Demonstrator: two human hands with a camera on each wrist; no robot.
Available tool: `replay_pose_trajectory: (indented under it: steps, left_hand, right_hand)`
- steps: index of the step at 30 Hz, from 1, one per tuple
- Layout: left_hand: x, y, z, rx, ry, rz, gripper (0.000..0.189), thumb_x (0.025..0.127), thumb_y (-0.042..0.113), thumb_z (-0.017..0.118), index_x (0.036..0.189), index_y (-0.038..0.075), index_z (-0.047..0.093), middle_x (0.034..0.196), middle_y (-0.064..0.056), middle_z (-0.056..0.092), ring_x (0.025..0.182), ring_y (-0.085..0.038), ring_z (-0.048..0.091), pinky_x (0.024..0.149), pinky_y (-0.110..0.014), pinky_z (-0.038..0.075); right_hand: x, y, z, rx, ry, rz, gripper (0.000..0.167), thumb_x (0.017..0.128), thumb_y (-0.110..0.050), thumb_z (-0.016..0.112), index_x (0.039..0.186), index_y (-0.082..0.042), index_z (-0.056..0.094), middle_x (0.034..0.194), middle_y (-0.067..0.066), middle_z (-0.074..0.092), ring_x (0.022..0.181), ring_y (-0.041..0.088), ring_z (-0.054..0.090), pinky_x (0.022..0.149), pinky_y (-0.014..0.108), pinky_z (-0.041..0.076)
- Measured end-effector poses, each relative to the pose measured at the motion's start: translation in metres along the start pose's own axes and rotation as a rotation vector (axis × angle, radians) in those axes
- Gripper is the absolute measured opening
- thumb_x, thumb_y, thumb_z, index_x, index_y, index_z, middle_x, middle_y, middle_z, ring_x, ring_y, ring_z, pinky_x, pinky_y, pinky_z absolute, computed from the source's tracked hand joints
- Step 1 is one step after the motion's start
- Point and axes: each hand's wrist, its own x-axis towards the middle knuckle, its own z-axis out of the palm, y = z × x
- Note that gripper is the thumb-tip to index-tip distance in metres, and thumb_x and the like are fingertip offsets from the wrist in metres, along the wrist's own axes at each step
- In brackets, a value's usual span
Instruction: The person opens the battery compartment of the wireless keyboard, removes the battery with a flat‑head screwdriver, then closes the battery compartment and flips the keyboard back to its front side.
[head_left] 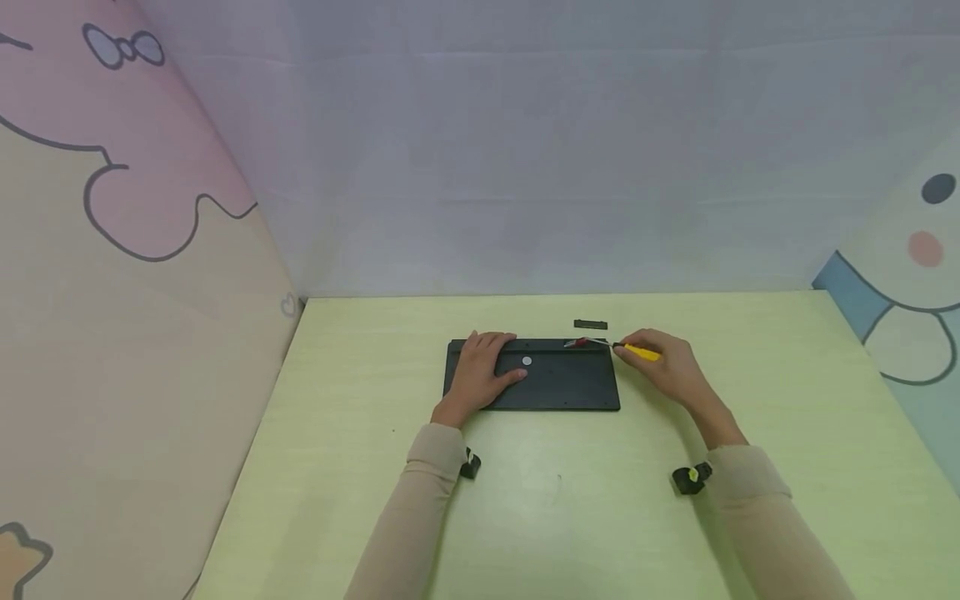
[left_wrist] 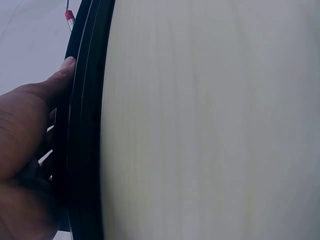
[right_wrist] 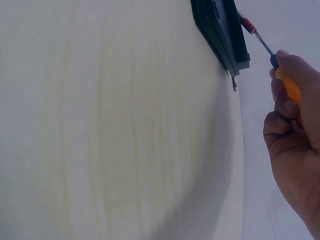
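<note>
A black keyboard (head_left: 562,387) lies underside up on the table, a round pale sticker on its back. My left hand (head_left: 476,375) rests on its left part with thumb and fingers spread; the left wrist view has the thumb (left_wrist: 62,75) along the near side. In my right hand (head_left: 671,367) I grip a screwdriver (head_left: 641,352) by its yellow handle, shaft pointing left over the far right edge of the keyboard. At the tip is a small red and silver battery (head_left: 576,342), tilted above the back of the keyboard (right_wrist: 215,35) in the right wrist view.
A small black battery cover (head_left: 591,325) lies on the table (head_left: 555,517) just beyond the keyboard's far right edge. Behind the table hangs a pale cloth (head_left: 525,167); printed cartoon panels stand at both sides.
</note>
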Motion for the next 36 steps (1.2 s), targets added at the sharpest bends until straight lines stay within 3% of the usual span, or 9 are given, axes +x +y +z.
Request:
replay_pose_trajectory:
  steps: [7, 21, 27, 36]
  left_hand:
    - [0.002, 0.001, -0.001, 0.004, -0.021, -0.02, 0.067, 0.094, 0.049, 0.07, 0.15, 0.017, 0.049, 0.151, -0.008, 0.055, 0.146, -0.028, 0.045, 0.135, -0.049, 0.015]
    - [0.003, 0.002, -0.001, -0.004, -0.003, -0.014, 0.068, 0.094, 0.048, 0.071, 0.149, 0.016, 0.05, 0.15, -0.009, 0.055, 0.145, -0.028, 0.046, 0.135, -0.05, 0.016]
    - [0.003, 0.003, -0.001, -0.006, -0.005, -0.017, 0.068, 0.093, 0.048, 0.071, 0.149, 0.016, 0.05, 0.15, -0.009, 0.055, 0.146, -0.028, 0.046, 0.135, -0.05, 0.016]
    - [0.002, 0.002, -0.001, 0.013, -0.005, -0.019, 0.067, 0.094, 0.049, 0.071, 0.15, 0.017, 0.05, 0.15, -0.008, 0.055, 0.145, -0.027, 0.047, 0.135, -0.049, 0.016]
  right_hand:
    - [0.001, -0.001, -0.003, -0.015, -0.027, 0.023, 0.029, 0.098, -0.039, 0.069, 0.11, -0.013, 0.074, 0.118, 0.013, 0.074, 0.119, 0.04, 0.066, 0.102, 0.061, 0.053]
    - [-0.002, 0.0, -0.006, -0.036, -0.031, 0.054, 0.033, 0.098, -0.04, 0.068, 0.112, -0.01, 0.072, 0.12, 0.017, 0.073, 0.122, 0.042, 0.064, 0.105, 0.063, 0.051]
    - [-0.003, 0.004, -0.008, -0.063, 0.006, 0.087, 0.038, 0.1, -0.041, 0.066, 0.12, -0.009, 0.069, 0.124, 0.022, 0.071, 0.118, 0.043, 0.064, 0.102, 0.062, 0.051]
    - [-0.004, 0.005, -0.013, -0.126, 0.101, 0.051, 0.032, 0.1, -0.03, 0.067, 0.115, -0.001, 0.069, 0.12, 0.025, 0.071, 0.109, 0.044, 0.067, 0.095, 0.061, 0.053]
